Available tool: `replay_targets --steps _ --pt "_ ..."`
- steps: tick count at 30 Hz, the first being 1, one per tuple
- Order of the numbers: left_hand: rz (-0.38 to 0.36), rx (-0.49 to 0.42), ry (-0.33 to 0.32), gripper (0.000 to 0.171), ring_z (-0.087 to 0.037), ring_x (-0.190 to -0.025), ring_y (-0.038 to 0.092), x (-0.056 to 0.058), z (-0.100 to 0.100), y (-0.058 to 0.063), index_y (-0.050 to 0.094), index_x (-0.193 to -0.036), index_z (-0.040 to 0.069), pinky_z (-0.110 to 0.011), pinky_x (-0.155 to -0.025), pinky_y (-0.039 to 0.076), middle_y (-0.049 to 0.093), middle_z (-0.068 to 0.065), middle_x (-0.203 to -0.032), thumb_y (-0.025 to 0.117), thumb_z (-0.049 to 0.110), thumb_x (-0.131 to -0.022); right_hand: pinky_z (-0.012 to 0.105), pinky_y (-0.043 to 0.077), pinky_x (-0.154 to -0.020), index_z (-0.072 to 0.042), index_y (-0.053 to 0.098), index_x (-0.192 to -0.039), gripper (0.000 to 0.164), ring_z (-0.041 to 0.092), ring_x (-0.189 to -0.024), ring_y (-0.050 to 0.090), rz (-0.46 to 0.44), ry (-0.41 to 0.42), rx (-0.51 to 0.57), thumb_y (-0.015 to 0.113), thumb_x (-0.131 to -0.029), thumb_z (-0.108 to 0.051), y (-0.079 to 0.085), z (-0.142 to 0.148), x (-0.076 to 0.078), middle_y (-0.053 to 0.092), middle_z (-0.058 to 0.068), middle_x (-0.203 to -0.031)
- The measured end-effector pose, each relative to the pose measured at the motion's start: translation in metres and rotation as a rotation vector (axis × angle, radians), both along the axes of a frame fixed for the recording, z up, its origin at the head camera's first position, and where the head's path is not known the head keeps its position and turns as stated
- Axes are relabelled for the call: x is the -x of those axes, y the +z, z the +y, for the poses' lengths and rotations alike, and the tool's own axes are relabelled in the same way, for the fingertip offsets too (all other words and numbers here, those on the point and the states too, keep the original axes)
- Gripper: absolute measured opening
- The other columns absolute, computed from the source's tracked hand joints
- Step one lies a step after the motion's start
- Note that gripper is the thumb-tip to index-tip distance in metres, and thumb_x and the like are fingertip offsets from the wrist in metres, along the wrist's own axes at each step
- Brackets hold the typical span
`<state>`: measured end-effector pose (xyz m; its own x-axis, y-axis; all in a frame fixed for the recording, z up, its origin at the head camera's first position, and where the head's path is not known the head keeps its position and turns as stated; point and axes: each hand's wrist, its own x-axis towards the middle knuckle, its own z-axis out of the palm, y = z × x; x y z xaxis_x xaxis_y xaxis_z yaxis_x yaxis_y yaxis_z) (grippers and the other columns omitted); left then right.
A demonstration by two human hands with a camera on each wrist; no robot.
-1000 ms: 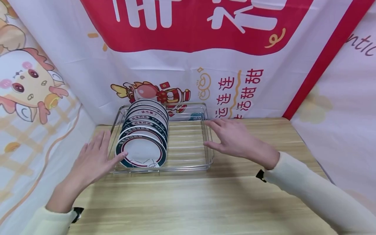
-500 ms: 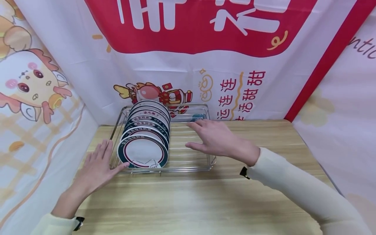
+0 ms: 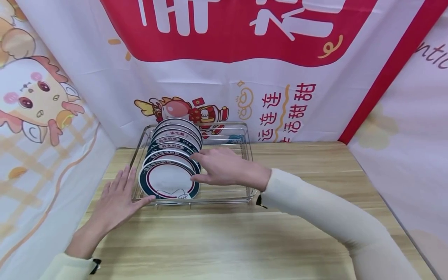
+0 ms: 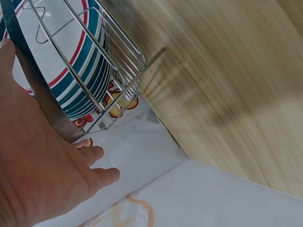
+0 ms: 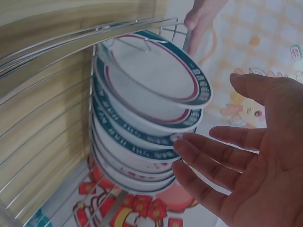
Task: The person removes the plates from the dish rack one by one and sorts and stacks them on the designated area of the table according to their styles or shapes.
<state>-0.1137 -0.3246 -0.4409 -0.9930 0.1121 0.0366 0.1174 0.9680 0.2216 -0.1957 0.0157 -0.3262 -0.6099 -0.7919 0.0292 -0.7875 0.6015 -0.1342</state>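
Note:
A row of several plates (image 3: 169, 179) with dark green rims and thin red rings leans upright in the left part of a metal wire dish rack (image 3: 227, 201). My left hand (image 3: 113, 204) lies at the rack's front left corner, fingers spread and thumb along the front rail. In the left wrist view that hand (image 4: 47, 161) is right against the flat metal band of the rack. My right hand (image 3: 224, 167) is over the rack, its fingertips overlapping the right edges of the front plates. The right wrist view shows its fingers (image 5: 208, 151) extended beside the rims, holding nothing.
Under the rack is a light wooden tabletop (image 3: 210, 241). A white cloth with a red printed panel (image 3: 227, 46) hangs close behind. Printed cloths also stand at the left (image 3: 45, 155) and right sides (image 3: 402, 116).
My right hand has moved left from the rack's right end, across the bare wires, to the plates. My left hand has shifted slightly down along the front left corner. The plates stay in place.

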Motion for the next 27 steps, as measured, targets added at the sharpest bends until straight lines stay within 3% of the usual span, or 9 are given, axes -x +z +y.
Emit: replay_targets --steps 5,12,18,27 --pt "-0.006 0.001 0.000 0.118 -0.051 -0.160 0.005 0.000 0.000 -0.001 -0.001 -0.169 0.001 -0.079 -0.122 0.009 -0.002 -0.026 -0.175 0.056 0.075 -0.097 0.035 0.062 -0.077 -0.015 0.062 -0.148 0.063 0.018 -0.105 0.072 0.009 0.020 -0.026 0.068 -0.100 -0.056 -0.002 -0.021 0.003 0.074 0.003 -0.131" --pt "0.001 0.004 0.003 0.117 -0.052 -0.160 0.009 0.001 0.000 -0.001 0.005 -0.169 0.000 -0.078 -0.122 0.011 0.007 -0.029 -0.174 0.056 0.075 -0.096 0.031 0.060 -0.077 -0.013 0.064 -0.142 0.056 0.014 -0.091 0.069 -0.030 0.043 -0.041 0.068 -0.102 -0.051 -0.008 -0.045 0.008 0.076 0.002 -0.117" --pt "0.023 0.009 0.000 0.117 -0.053 -0.159 0.013 0.002 0.001 -0.003 0.008 -0.169 -0.001 -0.078 -0.121 0.012 0.010 -0.030 -0.174 0.057 0.076 -0.095 0.029 0.061 -0.075 -0.012 0.065 -0.139 0.050 0.011 -0.085 0.069 -0.052 0.008 -0.065 0.069 -0.102 -0.047 -0.015 -0.058 0.013 0.076 0.000 -0.108" --pt "0.032 0.013 0.006 0.118 -0.053 -0.158 0.015 0.000 0.001 -0.002 0.010 -0.168 -0.002 -0.079 -0.121 0.014 0.011 -0.030 -0.173 0.059 0.076 -0.094 0.021 0.060 -0.069 -0.007 0.064 -0.138 0.043 0.011 -0.078 0.070 -0.171 -0.004 -0.012 0.071 -0.104 -0.031 -0.030 -0.072 0.022 0.075 0.003 -0.104"
